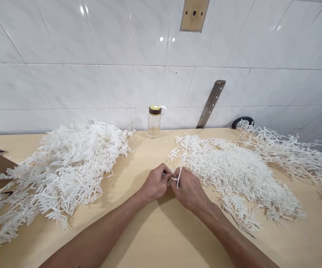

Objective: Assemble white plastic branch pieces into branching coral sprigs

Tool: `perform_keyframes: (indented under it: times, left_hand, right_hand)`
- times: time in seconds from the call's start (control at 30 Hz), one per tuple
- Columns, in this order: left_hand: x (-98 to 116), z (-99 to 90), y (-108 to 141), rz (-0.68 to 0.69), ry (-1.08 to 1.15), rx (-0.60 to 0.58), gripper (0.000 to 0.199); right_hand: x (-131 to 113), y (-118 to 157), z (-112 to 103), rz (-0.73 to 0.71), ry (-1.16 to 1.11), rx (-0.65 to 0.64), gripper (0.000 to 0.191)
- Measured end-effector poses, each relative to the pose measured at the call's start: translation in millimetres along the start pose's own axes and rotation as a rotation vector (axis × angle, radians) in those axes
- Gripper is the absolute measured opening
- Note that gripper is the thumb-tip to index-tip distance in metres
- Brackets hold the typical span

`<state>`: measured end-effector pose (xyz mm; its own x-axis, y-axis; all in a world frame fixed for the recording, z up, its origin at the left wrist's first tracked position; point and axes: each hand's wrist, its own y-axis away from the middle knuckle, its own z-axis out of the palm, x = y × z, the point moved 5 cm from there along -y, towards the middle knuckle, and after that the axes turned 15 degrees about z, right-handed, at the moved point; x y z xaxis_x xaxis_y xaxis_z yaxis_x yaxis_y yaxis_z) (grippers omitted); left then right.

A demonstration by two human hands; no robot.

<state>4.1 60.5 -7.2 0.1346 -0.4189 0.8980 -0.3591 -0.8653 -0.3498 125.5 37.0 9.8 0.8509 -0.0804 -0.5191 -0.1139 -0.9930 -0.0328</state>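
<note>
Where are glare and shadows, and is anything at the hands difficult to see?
Head view: glare spots on the wall tiles; head view: shadows on the tabletop below the left hand and right hand; head view: the white strand between them is partly hidden.

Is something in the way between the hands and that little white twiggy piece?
No, nothing visible. The white twiggy piece is right at the fingers, where the left hand and right hand meet. The bottle stands farther back by the wall, out of the way.
</note>
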Motion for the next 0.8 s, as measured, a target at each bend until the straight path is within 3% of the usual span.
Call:
perform_keyframes:
  times: [0.1,0.2,0.33,0.5,0.6,0.7,0.8]
  left_hand:
    - [0.9,-5.2,-2.2,0.029,0.017,0.04,0.009]
    - [-7.6,-10.8,-5.0,-0.048,0.138,0.077,0.018]
    - [-19.1,-11.0,-6.1,-0.208,0.298,0.057,0.034]
    - [-19.1,-9.9,-5.7,-0.218,0.334,0.06,0.036]
    - [-17.8,-8.5,-5.3,-0.2,0.31,0.075,0.033]
    - [-15.6,-7.6,-4.8,-0.166,0.254,0.106,0.029]
    - [-13.8,-6.2,-3.7,-0.118,0.184,0.118,0.025]
  right_hand:
    - [16.0,-7.4,-7.8,0.14,-0.09,-0.01,0.011]
    - [38.8,-16.8,-29.1,0.24,-0.097,0.148,0.01]
    - [60.5,-25.5,-54.4,0.259,-0.081,0.333,0.012]
    - [56.4,-22.4,-58.2,0.154,-0.046,0.421,0.016]
    - [38.6,-14.4,-45.4,0.052,-0.12,0.3,0.021]
    - [22.3,-6.9,-24.3,0.04,-0.193,0.035,0.024]
    - [14.1,-2.3,-10.3,0.068,-0.231,-0.096,0.026]
